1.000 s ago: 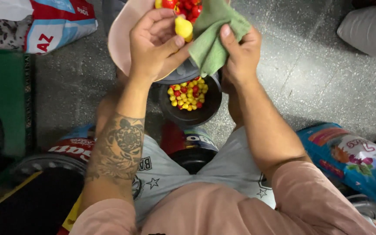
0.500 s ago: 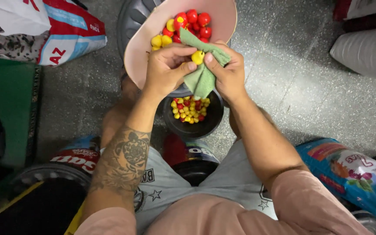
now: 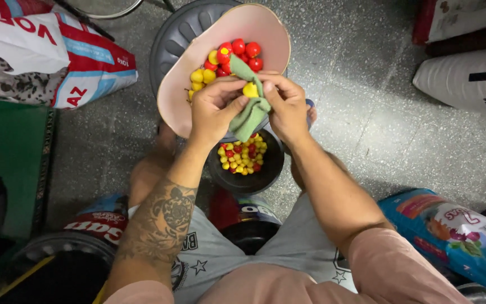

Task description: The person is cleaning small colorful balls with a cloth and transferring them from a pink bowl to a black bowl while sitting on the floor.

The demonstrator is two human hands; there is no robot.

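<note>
A grey speckled floor (image 3: pixel 378 129) is seen beneath everything. To the left of the hands a large white and red printed sack (image 3: pixel 46 56) is laid, with a green mat (image 3: pixel 7 163) just below it; well to the right of the hands a white sack (image 3: pixel 468 79) is found, and lower right, beside the right forearm, a blue printed bag (image 3: pixel 451 231).

Directly beyond the hands a wide pink bowl (image 3: pixel 254 28) is tilted over a dark round lid (image 3: pixel 181 34), and small red and yellow fruits (image 3: pixel 226 56) are heaped in it, just above the fingers. Below the hands, between the knees, a small black bowl (image 3: pixel 265 169) is set, in which more of the little yellow and red fruits are gathered.

The two hands are brought together over the near rim of the pink bowl. A green cloth (image 3: pixel 248 115) is pinched by the left hand (image 3: pixel 212 107) and the right hand (image 3: pixel 288 104), its end hanging down between the wrists. A single yellow fruit (image 3: pixel 250 90) is gripped against the cloth between both sets of fingertips.
</note>
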